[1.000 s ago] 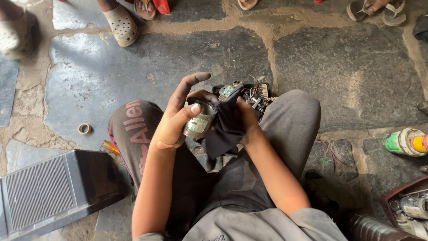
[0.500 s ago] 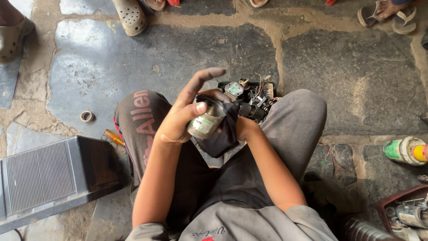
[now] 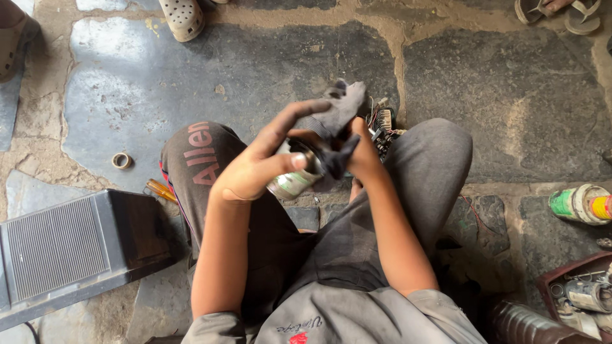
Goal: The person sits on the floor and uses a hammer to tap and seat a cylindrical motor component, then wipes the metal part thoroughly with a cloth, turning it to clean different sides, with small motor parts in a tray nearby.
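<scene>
I sit cross-legged on a stone floor. My left hand (image 3: 255, 167) grips a small grimy metal cylinder (image 3: 292, 183), with the forefinger stretched out over its top. My right hand (image 3: 363, 156) presses a dark rag (image 3: 338, 121) against the cylinder's upper end; the rag covers that end and sticks up above my fingers. Behind my hands, between my knees, lies a small electrical part with wires (image 3: 384, 124), mostly hidden.
A grey ribbed panel with a dark frame (image 3: 60, 245) lies at my left. Near it are a tape ring (image 3: 121, 160) and an orange-handled tool (image 3: 160, 189). A green and white can (image 3: 583, 204) and a tray of parts (image 3: 583, 293) lie at right. Other people's sandalled feet (image 3: 182, 16) line the far edge.
My right hand has pulled the rag up and over the top of the cylinder. My view has dipped, so hands and knees sit lower in the picture.
</scene>
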`<move>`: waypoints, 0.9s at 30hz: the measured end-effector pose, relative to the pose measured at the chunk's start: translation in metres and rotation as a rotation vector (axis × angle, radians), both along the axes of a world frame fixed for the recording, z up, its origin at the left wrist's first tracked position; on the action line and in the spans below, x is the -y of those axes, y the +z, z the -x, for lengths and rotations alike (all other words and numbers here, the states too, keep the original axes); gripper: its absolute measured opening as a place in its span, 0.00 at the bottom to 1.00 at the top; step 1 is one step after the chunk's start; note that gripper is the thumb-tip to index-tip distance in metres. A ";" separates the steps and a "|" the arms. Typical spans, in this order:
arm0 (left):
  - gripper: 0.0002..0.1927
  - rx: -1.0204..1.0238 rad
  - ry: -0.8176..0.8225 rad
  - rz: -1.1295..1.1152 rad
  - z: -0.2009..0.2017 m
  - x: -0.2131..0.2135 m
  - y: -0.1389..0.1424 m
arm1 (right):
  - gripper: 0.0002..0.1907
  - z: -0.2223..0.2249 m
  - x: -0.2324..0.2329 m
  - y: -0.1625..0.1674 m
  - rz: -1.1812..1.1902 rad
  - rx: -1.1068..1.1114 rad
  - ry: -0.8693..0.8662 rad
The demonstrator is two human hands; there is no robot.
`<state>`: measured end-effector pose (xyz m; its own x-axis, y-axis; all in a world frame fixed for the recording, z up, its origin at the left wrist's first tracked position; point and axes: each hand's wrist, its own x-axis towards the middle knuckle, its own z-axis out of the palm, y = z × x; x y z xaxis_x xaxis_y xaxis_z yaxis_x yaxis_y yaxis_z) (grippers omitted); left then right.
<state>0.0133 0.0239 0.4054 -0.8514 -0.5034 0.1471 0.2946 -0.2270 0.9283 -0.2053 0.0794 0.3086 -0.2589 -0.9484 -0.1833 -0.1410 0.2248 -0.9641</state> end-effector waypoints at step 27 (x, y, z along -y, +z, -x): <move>0.33 0.053 0.138 0.330 0.015 0.010 -0.008 | 0.14 0.014 0.016 0.060 0.412 0.209 0.002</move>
